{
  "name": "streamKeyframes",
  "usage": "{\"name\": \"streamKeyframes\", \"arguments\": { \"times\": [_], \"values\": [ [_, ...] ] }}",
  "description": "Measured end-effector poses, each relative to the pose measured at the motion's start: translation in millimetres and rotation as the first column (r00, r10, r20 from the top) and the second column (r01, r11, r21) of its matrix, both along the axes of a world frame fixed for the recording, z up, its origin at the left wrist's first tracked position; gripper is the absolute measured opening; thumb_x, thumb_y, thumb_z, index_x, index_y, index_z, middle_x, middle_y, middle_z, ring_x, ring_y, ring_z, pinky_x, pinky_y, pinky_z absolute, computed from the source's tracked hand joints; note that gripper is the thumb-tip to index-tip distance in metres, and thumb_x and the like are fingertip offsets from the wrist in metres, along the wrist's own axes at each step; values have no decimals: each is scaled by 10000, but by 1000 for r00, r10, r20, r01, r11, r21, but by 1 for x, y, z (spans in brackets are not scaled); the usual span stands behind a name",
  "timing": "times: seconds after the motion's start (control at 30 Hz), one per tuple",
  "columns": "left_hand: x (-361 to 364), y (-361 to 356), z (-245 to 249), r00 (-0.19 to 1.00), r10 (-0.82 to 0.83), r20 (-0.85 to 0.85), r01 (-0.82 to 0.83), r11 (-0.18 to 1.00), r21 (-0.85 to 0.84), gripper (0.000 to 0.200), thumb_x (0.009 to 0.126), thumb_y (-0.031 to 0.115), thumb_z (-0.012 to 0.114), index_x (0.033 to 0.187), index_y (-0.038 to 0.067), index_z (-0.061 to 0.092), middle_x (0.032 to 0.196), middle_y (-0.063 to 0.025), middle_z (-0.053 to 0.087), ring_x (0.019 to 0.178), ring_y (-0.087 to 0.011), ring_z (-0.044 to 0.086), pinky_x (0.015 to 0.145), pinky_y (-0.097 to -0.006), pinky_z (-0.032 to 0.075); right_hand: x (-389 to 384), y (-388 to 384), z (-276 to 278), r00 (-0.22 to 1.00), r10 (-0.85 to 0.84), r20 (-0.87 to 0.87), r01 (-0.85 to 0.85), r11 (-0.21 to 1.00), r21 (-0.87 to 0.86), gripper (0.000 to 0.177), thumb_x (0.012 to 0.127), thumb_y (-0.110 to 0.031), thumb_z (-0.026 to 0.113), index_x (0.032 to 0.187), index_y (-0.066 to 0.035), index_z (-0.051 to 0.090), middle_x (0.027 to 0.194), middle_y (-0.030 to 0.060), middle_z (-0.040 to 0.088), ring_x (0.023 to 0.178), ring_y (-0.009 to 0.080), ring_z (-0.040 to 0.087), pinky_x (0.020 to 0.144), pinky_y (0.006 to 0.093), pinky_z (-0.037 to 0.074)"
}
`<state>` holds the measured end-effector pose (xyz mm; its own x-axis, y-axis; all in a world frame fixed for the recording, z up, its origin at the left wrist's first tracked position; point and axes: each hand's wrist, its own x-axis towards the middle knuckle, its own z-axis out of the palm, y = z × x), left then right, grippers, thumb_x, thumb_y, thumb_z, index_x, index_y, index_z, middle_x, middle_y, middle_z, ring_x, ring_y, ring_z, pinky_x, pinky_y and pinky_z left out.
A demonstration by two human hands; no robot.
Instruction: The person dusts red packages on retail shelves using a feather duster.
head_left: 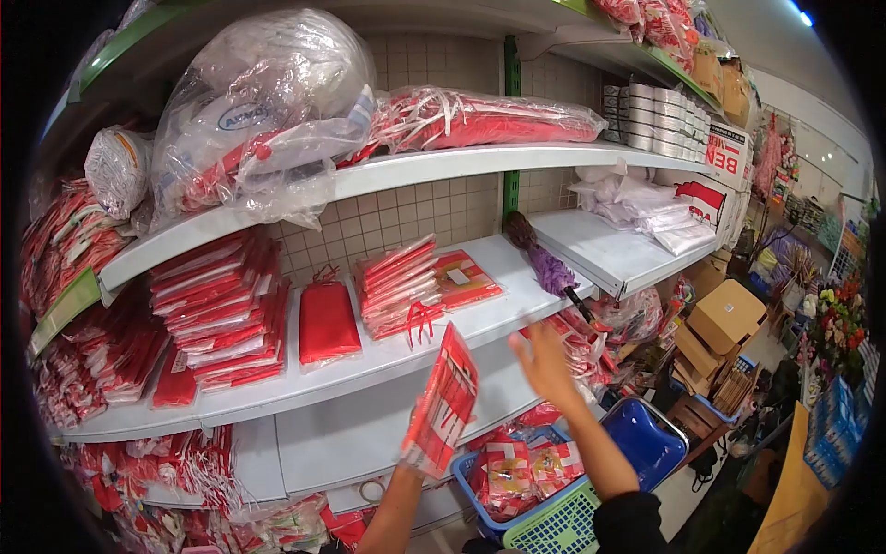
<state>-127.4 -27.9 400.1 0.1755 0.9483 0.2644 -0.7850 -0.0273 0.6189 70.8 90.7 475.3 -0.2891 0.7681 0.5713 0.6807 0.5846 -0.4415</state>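
My left hand (403,477) grips a flat red-and-white packet in clear plastic (443,406), tilted upright before the middle shelf; the packet hides most of the fingers. Nothing is in my right hand (546,367), which hovers with fingers apart by the shelf's front edge, below a purple feather duster (554,272). On the middle shelf (388,355), a leaning pile of similar packets (399,286) stands beside a flat red-and-yellow packet (464,279). Left of them lie a red plastic-wrapped bundle (328,323) and a tall stack of red-and-white packets (221,309).
Below my right arm, a blue basket (464,469) holds more packets, with a green basket (554,524) at its front. A blue folding chair (646,443) and cardboard boxes (726,316) stand to the right. The upper shelf (415,164) carries large plastic bags (263,102).
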Motion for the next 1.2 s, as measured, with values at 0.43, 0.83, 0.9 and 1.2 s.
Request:
{"name": "streamKeyframes", "arguments": {
  "times": [0.43,0.83,0.9,1.2],
  "values": [
    [30,-21,21,731,578,-363,-550,814,190,533,950,388,303,1346,34,350,1433,-117,289,1333,-254,245,1052,-402,221,16,-103,-36,425,19,-905,-777,520,-354,683,728,70,470,1376,-26,275,1274,108,461,1130,168,470,926,272,396],
    [3,12,62,476,687,-549,-521,723,454,441,920,208,454,1324,35,410,1222,-148,542,1187,-234,468,1010,-345,312,26,18,20,379,142,-914,-764,605,-223,674,672,82,460,1330,-35,370,1187,83,527,1004,142,539,820,247,454],
    [-1,42,68,392,721,-572,-441,693,570,456,908,205,482,1331,52,403,1232,-157,533,1196,-254,462,1010,-349,314,12,65,35,335,206,-919,-801,576,-163,653,668,72,449,1309,-43,390,1138,81,546,975,155,555,809,260,465],
    [-13,113,82,-136,722,-679,-197,652,732,548,867,264,560,1328,23,387,1367,-181,376,1269,-316,360,1038,-362,292,-62,244,22,997,62,-55,-62,998,-6,456,774,-228,573,1179,-29,507,956,237,587,920,391,566,753,428,481]
  ]
}}
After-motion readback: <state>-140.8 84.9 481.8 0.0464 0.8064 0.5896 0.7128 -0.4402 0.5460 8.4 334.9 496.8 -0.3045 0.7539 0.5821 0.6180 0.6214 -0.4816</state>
